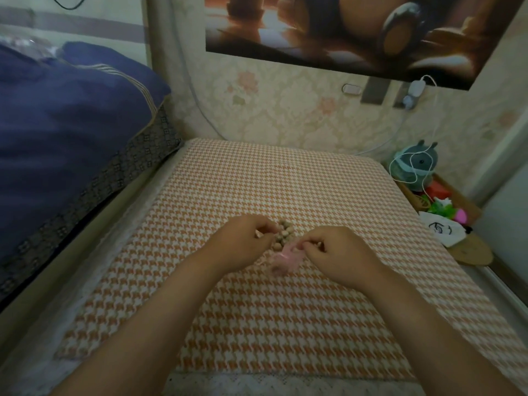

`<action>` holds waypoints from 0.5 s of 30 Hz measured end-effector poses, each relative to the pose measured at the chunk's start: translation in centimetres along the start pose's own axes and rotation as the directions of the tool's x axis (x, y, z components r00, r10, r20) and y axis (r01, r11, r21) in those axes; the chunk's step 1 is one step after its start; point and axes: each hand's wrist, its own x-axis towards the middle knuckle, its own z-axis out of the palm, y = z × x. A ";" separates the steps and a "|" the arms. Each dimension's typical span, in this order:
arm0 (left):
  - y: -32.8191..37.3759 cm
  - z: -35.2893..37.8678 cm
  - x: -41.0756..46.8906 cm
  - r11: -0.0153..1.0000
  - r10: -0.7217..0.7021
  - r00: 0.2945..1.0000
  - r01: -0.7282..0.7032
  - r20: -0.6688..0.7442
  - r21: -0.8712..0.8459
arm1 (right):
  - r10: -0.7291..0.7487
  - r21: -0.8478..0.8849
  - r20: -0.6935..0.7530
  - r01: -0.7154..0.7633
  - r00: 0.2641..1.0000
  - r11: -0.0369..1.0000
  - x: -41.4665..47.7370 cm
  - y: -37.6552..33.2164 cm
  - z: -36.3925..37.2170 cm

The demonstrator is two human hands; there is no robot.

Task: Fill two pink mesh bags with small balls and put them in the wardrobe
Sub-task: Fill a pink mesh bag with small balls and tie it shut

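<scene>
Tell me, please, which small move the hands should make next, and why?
Probably the left hand should carry a ball from the small balls to the pink mesh bag, whose top the right hand pinches; it looks nearly empty.

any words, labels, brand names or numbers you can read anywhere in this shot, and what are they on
No readable text in this view.
White cloth bag: a black drawn mark, a doodle rather than letters.
Dark trim of the blue bedding: a small repeating motif, too blurred to read.
Wall poster: picture only, no words visible.
Pink mesh bag: no label visible.
</scene>
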 end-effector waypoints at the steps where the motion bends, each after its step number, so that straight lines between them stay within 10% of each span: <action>1: -0.1 0.0 0.3 1.000 -0.013 1.000 0.013 -0.013 0.024 | 0.016 0.003 -0.007 -0.016 1.000 1.000 -0.2 0.3 -0.2; 15: -3.0 5.3 3.3 0.926 0.004 1.000 0.007 -0.029 0.377 | 0.070 0.045 -0.004 -0.069 0.998 0.997 -0.3 1.8 0.4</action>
